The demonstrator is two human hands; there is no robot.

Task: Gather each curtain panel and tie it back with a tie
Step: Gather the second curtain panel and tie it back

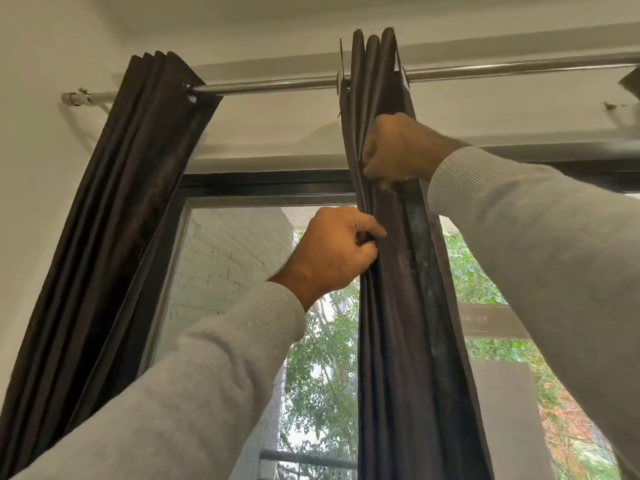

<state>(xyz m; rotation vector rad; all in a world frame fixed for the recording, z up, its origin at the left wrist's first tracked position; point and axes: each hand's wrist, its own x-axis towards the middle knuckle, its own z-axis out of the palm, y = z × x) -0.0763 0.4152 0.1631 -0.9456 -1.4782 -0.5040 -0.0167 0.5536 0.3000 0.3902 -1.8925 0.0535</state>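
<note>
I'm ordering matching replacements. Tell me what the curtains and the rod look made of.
Curtains: dark brown woven fabric, faintly satiny; soft folds catch a dull sheen, fibre unclear. Rod: polished metal, probably steel or chrome; bright streaks run along it.

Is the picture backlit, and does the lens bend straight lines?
Head view: daylight through the window backlights the scene, so the middle curtain panel looks nearly black; the curtain rod slants and the left curtain panel leans, showing wide-angle distortion.

Both arms reached up; the left hand (330,252) was curled below the right hand (398,150), each fist pinching.
</note>
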